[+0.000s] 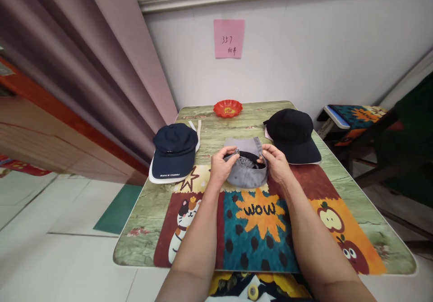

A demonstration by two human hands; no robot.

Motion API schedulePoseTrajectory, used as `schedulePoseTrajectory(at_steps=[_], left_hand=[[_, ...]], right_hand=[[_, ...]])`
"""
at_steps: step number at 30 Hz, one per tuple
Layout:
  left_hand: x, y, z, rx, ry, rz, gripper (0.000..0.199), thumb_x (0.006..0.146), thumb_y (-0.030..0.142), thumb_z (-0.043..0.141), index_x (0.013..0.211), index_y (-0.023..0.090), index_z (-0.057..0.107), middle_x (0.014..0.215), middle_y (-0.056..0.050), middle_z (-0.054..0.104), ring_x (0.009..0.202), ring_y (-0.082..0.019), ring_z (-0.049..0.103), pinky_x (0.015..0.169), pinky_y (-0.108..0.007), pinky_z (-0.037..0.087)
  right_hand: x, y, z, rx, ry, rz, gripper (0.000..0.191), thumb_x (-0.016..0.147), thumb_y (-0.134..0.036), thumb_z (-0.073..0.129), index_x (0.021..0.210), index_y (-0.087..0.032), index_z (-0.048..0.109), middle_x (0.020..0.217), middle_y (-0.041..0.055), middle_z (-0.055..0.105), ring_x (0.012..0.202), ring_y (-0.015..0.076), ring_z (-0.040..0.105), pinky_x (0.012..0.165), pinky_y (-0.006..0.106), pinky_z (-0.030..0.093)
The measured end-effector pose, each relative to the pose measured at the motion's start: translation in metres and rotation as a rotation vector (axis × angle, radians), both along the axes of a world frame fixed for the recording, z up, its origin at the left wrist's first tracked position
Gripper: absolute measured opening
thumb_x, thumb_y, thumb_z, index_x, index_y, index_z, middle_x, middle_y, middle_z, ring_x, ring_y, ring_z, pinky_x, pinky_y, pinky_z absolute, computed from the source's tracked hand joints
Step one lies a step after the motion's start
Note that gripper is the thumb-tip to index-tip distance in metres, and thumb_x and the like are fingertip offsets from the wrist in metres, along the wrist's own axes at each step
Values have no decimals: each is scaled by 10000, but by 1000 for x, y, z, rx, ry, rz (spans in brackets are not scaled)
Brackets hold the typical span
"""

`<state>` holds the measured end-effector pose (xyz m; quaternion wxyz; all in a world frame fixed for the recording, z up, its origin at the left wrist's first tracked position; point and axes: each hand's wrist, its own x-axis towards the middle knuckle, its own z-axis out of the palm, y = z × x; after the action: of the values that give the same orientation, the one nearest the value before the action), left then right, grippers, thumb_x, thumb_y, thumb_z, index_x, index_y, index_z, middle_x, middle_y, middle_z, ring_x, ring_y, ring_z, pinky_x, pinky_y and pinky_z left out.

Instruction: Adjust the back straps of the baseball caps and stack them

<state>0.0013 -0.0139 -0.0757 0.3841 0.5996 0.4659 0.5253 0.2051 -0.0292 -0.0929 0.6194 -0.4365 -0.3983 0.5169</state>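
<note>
A grey baseball cap [248, 176] lies between my hands at the middle of the table, its inside and back strap facing up toward me. My left hand [221, 164] pinches the strap at a small metal buckle. With thumb and fingers, my right hand [275, 162] grips the other side of the cap's back opening and strap. To the left lies a navy cap [174, 146] with white lettering on its brim and something white under it. On the right sits a black cap [292, 133], a pale pink edge showing beneath it.
At the far edge of the wood-patterned table [138, 230] stands a red scalloped dish [228, 108]. A colourful mat [230, 248] covers the near part. A pink note [229, 38] hangs on the wall; a curtain [111, 36] drapes at left. Stools [355, 117] stand right.
</note>
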Motion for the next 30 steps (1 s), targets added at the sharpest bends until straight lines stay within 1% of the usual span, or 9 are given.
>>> schedulePoseTrajectory(at_steps=[3,5,7,10,15,18,23,27,30], left_hand=[[2,0,-1,22,23,-12,257,771,274,767,1011,180,772,943,-71,782,909,-216,723,874,-340,553],[4,-1,-2,38,25,-26,251,782,278,763,1013,181,773,962,-74,784,925,-218,724,880,-340,554],[6,-2,-1,52,21,-44,249,792,287,761,1017,182,773,976,-75,786,930,-218,725,883,-342,556],[7,-3,0,64,27,-60,241,793,305,769,1000,182,774,974,-72,789,922,-218,725,882,-345,554],[7,-4,1,60,21,-72,219,788,315,775,959,177,771,972,-68,790,922,-219,725,875,-339,548],[7,-5,1,79,30,-72,199,785,306,781,939,180,772,969,-63,789,923,-216,724,873,-334,544],[7,-5,3,149,57,-53,171,775,299,802,904,191,773,957,-55,780,929,-212,714,897,-338,530],[8,-7,3,108,38,-66,185,775,303,802,919,191,774,961,-56,787,917,-216,723,882,-340,538],[10,-8,3,87,18,-72,213,763,327,817,920,189,779,956,-58,792,916,-222,728,873,-340,544]], right_hand=[[-1,-2,3,-47,24,22,184,726,-332,703,832,-220,602,678,-55,477,511,76,378,417,189,273],[-4,-4,5,-70,-43,21,185,768,-377,687,785,-216,598,618,-65,424,474,73,298,404,209,179],[-7,-6,7,-57,-139,27,259,792,-450,708,763,-207,625,590,-63,421,485,78,304,432,222,213],[-11,-8,7,-4,-248,58,335,745,-497,787,724,-184,671,618,-37,508,561,94,402,521,236,314],[-13,-8,4,39,-363,101,365,698,-507,839,701,-178,681,586,-40,522,556,99,401,537,247,311],[-14,-8,3,88,-403,127,370,726,-512,823,712,-186,650,591,-26,583,546,111,462,545,252,355],[-17,-7,1,122,-265,59,315,873,-516,691,888,-218,588,710,2,706,543,111,522,556,249,387],[-20,-6,1,46,-120,125,390,833,-523,724,1047,-205,651,738,-4,694,523,92,471,499,231,322],[-22,-5,2,3,-62,164,428,788,-532,757,1036,-194,675,703,-16,659,507,83,446,476,228,285]])
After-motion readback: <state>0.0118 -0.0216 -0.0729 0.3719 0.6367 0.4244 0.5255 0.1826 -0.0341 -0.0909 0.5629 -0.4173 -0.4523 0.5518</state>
